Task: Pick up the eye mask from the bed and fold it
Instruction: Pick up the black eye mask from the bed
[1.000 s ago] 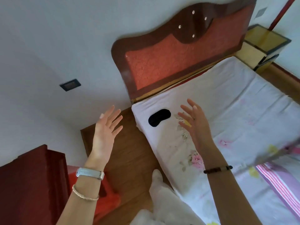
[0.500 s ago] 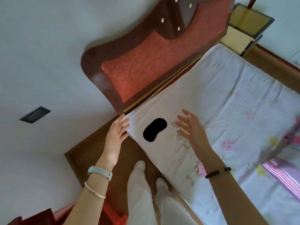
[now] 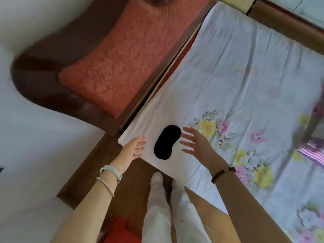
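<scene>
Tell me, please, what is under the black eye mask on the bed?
The eye mask lies flat on the white part of the bed sheet, near the bed's corner. The sheet directly beneath it is covered, and any strap is hidden. Neither open hand touches it.

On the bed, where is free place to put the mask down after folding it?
The widest bare stretch of sheet runs from the headboard edge toward the far side, above the flower print. It is crowded at the near corner: the eye mask lies there between the left hand and right hand, and a striped cloth sits at right.
</scene>
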### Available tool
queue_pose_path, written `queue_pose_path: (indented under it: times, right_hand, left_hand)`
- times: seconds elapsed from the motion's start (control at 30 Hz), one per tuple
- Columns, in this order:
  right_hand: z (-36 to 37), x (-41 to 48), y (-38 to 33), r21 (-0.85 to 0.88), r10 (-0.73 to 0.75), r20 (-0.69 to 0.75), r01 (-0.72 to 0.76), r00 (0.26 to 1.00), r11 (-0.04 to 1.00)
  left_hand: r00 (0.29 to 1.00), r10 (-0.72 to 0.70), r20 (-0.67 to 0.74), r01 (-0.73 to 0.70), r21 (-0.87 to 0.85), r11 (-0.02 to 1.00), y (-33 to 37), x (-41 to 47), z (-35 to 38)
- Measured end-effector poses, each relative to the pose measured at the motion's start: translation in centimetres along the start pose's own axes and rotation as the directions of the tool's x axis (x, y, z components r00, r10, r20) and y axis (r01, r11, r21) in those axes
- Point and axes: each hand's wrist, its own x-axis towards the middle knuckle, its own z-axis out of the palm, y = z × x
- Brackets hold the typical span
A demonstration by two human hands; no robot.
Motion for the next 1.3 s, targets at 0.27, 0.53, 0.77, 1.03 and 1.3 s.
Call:
queue_pose_path:
  times: [0.27,0.53,0.77,1.03,1.3]
  right_hand:
    - [-1.0,8.4,5.0,0.040,0.105,-0.098,-0.101,0.990,0.994]
    - [-2.7,14.3,8.5,0.127,0.097,-0.059,-0.089,0.994,0.988]
    - [-2.3,16.0,10.3,0.149,-0.008,-0.141,0.029,0.990,0.988]
    - [-1.9,17.0,10.5,0.082,0.018,-0.148,-0.006,0.989,0.997]
    - [-2.0,15.6,9.0,0.074,-0.027,-0.108,0.035,0.994,0.997]
  left_hand:
    - [1.000,0.011,0.003,-0.011,0.034,0.999,-2.6,9.6,1.3]
    - [0.984,0.176,0.001,-0.174,0.139,0.975,-6.2,15.7,2.3]
    - [0.947,0.316,0.051,-0.315,0.330,0.890,-8.2,17.4,3.7]
    - [0.936,0.352,-0.029,-0.312,0.396,0.863,-8.1,18.5,5.6]
    - [0.958,0.285,-0.005,-0.273,0.276,0.921,-6.6,16.0,6.1]
